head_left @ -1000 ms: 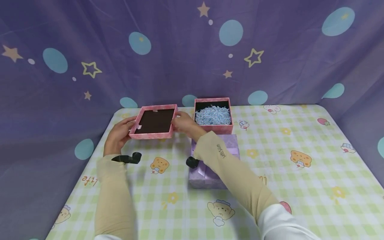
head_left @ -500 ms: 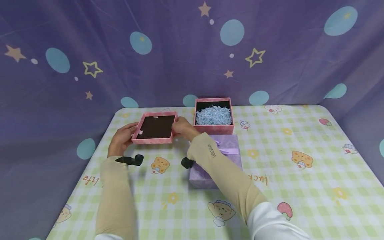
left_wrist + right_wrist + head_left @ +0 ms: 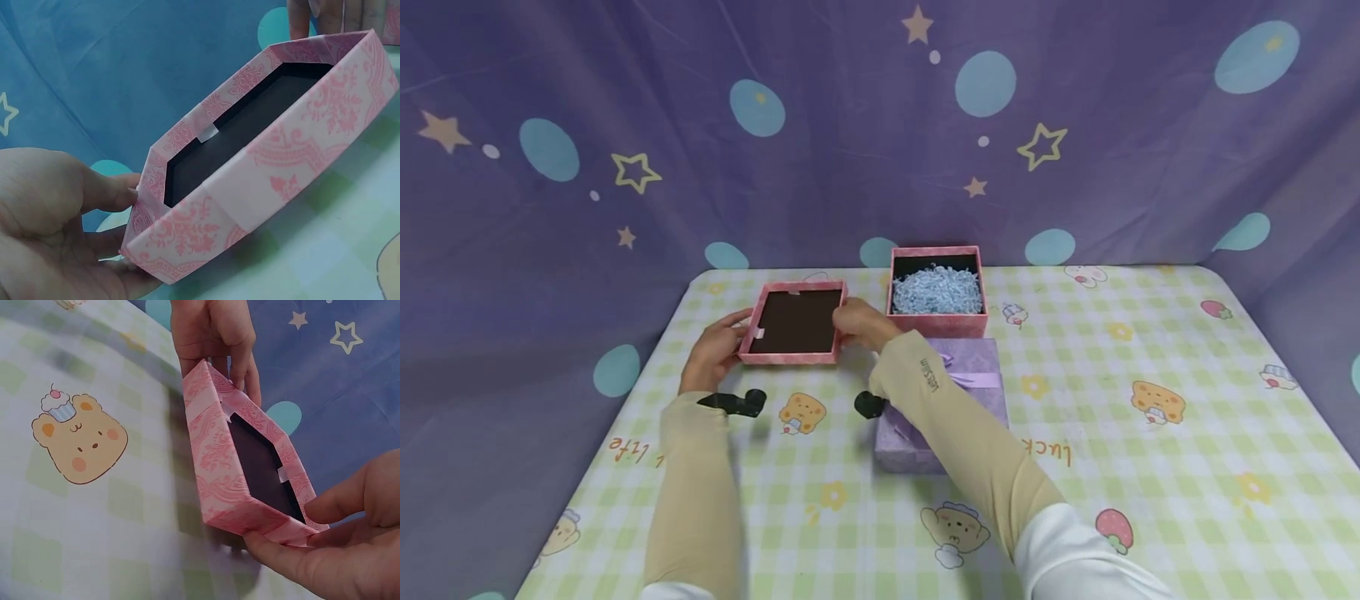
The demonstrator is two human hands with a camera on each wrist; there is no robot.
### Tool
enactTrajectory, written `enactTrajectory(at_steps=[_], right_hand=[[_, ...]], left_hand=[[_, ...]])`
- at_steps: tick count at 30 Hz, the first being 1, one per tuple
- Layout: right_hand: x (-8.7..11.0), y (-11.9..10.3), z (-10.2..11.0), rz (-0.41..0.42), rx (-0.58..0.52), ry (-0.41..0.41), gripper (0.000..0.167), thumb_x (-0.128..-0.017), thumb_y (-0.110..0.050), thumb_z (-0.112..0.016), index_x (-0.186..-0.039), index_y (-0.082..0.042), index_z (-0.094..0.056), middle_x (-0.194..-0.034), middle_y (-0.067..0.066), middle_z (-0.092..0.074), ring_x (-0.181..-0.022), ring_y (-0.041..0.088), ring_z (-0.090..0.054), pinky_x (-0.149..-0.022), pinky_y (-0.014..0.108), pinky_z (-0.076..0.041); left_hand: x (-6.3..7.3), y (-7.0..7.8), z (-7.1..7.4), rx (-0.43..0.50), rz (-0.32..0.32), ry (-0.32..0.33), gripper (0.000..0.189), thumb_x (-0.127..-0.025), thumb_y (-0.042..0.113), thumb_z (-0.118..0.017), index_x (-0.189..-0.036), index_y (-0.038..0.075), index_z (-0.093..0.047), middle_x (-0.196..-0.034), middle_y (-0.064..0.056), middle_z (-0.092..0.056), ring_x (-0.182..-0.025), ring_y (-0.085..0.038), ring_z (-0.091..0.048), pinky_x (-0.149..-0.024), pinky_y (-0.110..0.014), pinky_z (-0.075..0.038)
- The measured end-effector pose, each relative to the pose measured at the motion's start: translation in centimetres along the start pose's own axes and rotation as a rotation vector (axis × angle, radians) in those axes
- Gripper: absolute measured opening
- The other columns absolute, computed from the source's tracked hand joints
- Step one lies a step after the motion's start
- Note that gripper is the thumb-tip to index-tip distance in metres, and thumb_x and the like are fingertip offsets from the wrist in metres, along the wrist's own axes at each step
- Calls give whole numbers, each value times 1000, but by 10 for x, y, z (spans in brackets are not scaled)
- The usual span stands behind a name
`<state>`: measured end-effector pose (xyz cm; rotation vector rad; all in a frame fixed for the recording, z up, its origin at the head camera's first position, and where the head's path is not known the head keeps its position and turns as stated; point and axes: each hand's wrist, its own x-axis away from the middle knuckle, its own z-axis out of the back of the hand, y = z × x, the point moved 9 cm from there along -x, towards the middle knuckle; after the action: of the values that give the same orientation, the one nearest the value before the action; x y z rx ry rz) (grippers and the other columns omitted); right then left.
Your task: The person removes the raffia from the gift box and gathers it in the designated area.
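Note:
A pink patterned box lid (image 3: pixel 787 358) with a dark inside lies hollow side up between my hands. My left hand (image 3: pixel 713 350) holds its left edge; in the left wrist view the thumb touches the rim (image 3: pixel 325 112) and the other fingers reach under the corner. At the opposite edge my right hand (image 3: pixel 863 323) pinches the wall, thumb inside and fingers outside, as the right wrist view shows. A shadow falls on the cloth below the lid. Just right of my right hand stands a pink box (image 3: pixel 938 325) filled with blue shredded paper (image 3: pixel 937 290).
A purple gift box (image 3: pixel 976 354) with a lilac ribbon (image 3: pixel 979 380) stands in front of the pink box, partly hidden under my right forearm. The green checked tablecloth (image 3: pixel 1097 467) covers the table. A purple curtain (image 3: pixel 865 150) hangs behind its back edge.
Both hands have brought the lid down and slightly toward me, with their hold kept. The pink box and the purple box stay in place.

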<state>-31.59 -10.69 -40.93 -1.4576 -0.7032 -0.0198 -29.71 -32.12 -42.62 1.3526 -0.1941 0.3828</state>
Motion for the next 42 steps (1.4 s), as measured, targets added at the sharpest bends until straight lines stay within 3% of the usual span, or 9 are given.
enactTrajectory(at_steps=[3, 10, 17, 22, 25, 28, 33, 38, 42], right_hand=[[0, 2, -2, -13, 10, -26, 48, -93, 3, -30, -141, 8, -31, -138, 26, -44, -125, 35, -45, -109, 47, -38], [-2, 9, -6, -69, -16, -59, 46, -94, 2, -34, -139, 7, -29, -144, 24, -37, -132, 35, -39, -112, 46, -34], [-3, 10, -6, -102, 6, -64, 46, -98, -3, -36, -142, 5, -29, -145, 20, -36, -133, 31, -38, -112, 43, -36], [-3, 9, -6, -99, -9, -79, 46, -100, -7, -38, -143, 5, -30, -147, 20, -34, -133, 31, -39, -111, 43, -36], [-3, 7, -6, -88, 10, -73, 53, -99, -10, -42, -148, 1, -23, -151, 16, -31, -137, 29, -36, -113, 43, -34], [0, 1, -4, -61, 65, -58, 63, -99, -15, -46, -152, -3, -13, -157, 12, -21, -141, 26, -29, -115, 43, -30], [9, -19, 4, 33, 310, 23, 72, -99, -28, -47, -154, -7, -6, -161, 8, -9, -146, 24, -18, -118, 42, -23], [18, -41, 13, 152, 428, 117, 67, -98, -31, -47, -152, -6, -16, -157, 11, -24, -144, 26, -25, -117, 40, -27], [27, -57, 20, 247, 458, 139, 62, -99, -30, -46, -150, -6, -22, -155, 12, -29, -142, 26, -30, -115, 40, -30]], left_hand=[[1, 2, -3, -26, -24, -14, 52, -100, 8, -41, -151, 11, -29, -124, -14, -55, -89, -7, -60, -74, -21, -53], [0, 0, -6, -80, -13, -28, 51, -102, 15, -38, -152, 13, -25, -143, -21, -42, -102, -10, -58, -89, -26, -52], [-1, 2, -10, -86, 1, -53, 51, -105, 23, -30, -153, 9, -19, -153, -18, -30, -132, -26, -39, -110, -40, -37], [0, 3, -12, -95, 13, -55, 53, -105, 26, -28, -153, 7, -17, -156, -15, -24, -140, -27, -29, -114, -42, -32], [1, 4, -7, -140, 9, 5, 54, -104, 30, -30, -152, 7, -21, -148, -17, -35, -128, -24, -41, -105, -35, -41], [5, 10, 3, -187, -2, 129, 53, -103, 33, -34, -149, 8, -30, -137, -15, -42, -117, -21, -43, -96, -34, -41], [11, 29, 16, -208, -55, 295, 55, -100, 36, -39, -146, 7, -34, -139, -19, -45, -121, -26, -46, -103, -39, -38], [18, 51, 13, -211, -95, 326, 55, -100, 39, -40, -147, 10, -33, -132, -15, -48, -91, -13, -51, -86, -30, -44], [24, 70, 0, -187, -142, 305, 55, -99, 39, -42, -146, 10, -35, -133, -15, -49, -102, -17, -50, -90, -31, -43]])
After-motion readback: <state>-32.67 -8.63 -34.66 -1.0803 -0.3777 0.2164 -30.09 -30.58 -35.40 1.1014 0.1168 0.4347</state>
